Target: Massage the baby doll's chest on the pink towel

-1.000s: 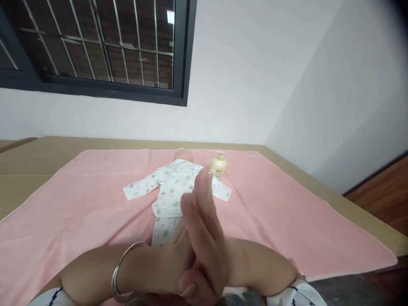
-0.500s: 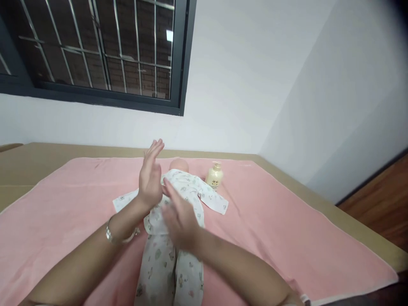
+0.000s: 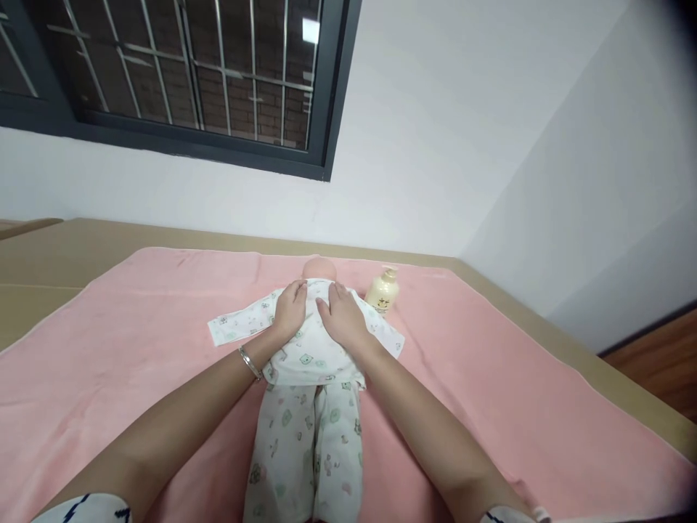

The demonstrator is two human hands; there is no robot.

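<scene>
A baby doll (image 3: 319, 269) lies face hidden on the pink blanket, its bald head toward the wall. It wears a white printed top (image 3: 310, 356) and matching trousers (image 3: 302, 443), with the sleeves spread to both sides. My left hand (image 3: 290, 311), with a silver bracelet at the wrist, lies flat on the left upper part of the top. On the right upper part rests my right hand (image 3: 343, 312), fingers stretched toward the head. Neither hand grips anything. Just right of the doll's shoulder stands a cream pump bottle (image 3: 382, 292).
The pink blanket (image 3: 479, 378) covers most of a tan surface (image 3: 125, 234), whose border shows at the back and right. Behind it rise a white wall (image 3: 403, 145) and a barred window (image 3: 218, 73). Brown wood panelling (image 3: 658, 359) is at the far right.
Both hands, held raised and close together above the doll before, have come down and apart onto the top. The view has shifted slightly.
</scene>
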